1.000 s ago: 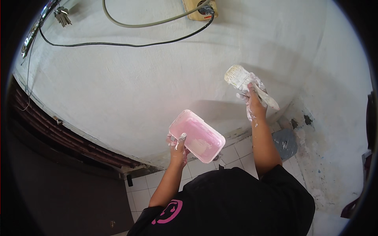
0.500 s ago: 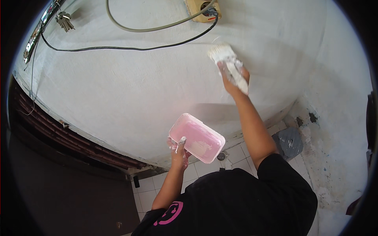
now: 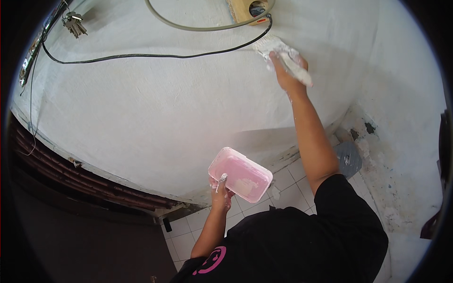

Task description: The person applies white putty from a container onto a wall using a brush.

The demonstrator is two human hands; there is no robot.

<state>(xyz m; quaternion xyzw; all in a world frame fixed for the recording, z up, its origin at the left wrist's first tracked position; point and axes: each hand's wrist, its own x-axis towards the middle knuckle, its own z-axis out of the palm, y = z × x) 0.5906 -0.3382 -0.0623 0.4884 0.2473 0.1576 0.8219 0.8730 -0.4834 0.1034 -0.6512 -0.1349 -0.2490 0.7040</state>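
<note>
My right hand (image 3: 284, 74) is raised high and grips a paint-smeared brush (image 3: 283, 55), whose white bristles press against the white wall (image 3: 155, 108) just below a black cable (image 3: 155, 55). My left hand (image 3: 221, 192) holds a pink rectangular tub (image 3: 240, 173) from below, at waist height, with white paint inside it and on my fingers.
A wooden socket block (image 3: 247, 9) with a grey cable loop (image 3: 198, 27) sits at the top of the wall. A bunch of keys (image 3: 74, 23) hangs top left. A dark door frame (image 3: 85, 177) runs along the left. A round grey lid (image 3: 348, 159) lies on the tiled floor (image 3: 288, 181).
My right hand has swept the brush upward and leftward along the wall, from mid height to just under the black cable. The pink tub has stayed about where it was.
</note>
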